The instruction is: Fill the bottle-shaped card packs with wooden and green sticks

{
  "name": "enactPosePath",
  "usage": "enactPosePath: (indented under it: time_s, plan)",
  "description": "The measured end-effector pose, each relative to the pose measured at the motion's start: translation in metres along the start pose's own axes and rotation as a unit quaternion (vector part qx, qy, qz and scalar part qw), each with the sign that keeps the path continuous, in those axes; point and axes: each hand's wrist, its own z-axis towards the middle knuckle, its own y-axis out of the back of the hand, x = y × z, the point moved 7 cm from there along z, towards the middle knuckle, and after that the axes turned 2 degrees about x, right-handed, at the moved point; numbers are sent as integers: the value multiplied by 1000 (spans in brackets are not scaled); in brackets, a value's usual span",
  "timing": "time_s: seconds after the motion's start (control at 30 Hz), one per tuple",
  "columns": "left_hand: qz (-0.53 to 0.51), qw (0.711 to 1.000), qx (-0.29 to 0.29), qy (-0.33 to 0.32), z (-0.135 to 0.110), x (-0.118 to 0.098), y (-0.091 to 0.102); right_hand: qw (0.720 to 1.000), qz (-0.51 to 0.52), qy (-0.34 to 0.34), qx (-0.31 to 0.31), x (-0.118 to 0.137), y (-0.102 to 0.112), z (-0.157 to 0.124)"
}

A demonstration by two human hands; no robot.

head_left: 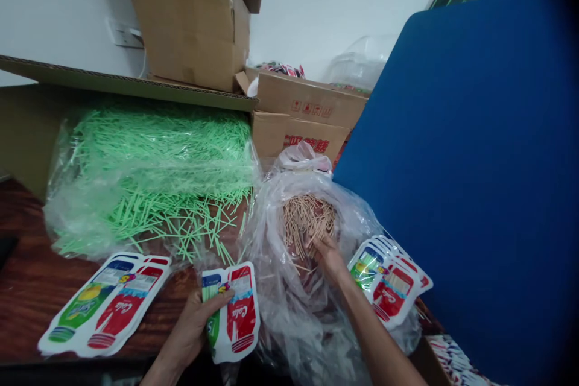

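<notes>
My left hand (192, 321) is closed on a bottle-shaped pouch (243, 312), thumb across its front. One half of the pouch is red and reads "Cola"; the other half is green and blue, with pale green sticks showing inside. Thin brown sticks (302, 220) lie loose in a clear plastic bag (266, 241) right of the pouch. Reaching into that bag, my right hand (329, 258) has its fingers closed on some of the brown sticks; the fingertips are partly hidden among them.
Bright green sticks (167, 151) fill a clear bag in a cardboard box at left. Similar pouches are stacked at the left (120, 307) and right (393, 289). Cardboard boxes (190, 30) stand against the wall. A blue panel (461, 151) blocks the right side.
</notes>
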Motion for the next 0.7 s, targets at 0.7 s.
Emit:
enactPosePath:
  time_s: [0.7]
  plan:
    - [10,1000,-20,0,1,0,4,987,152,-43,-16,-23,-3,-18]
